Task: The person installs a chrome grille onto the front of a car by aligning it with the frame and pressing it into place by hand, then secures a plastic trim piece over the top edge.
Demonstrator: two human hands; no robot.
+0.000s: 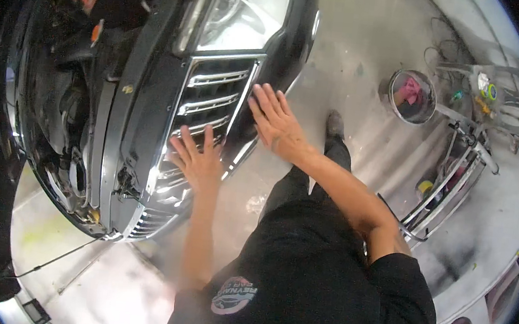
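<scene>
A narrow gap separates the left hand (200, 164) and the right hand (277, 125); the grille (216, 105) lies behind it. Open floor (354, 52) extends from the black bodywork (298, 37) toward the round container (424, 109). The leg (337, 156) and, farther out, the metal stand (488, 160) obstruct passage rightward.

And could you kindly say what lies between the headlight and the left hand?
Chrome grille bars separate the headlight and left hand in the head view.

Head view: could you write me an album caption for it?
Left hand and right hand spread open at a chrome-slatted car grille, beside a headlight and exposed engine bay.
</scene>
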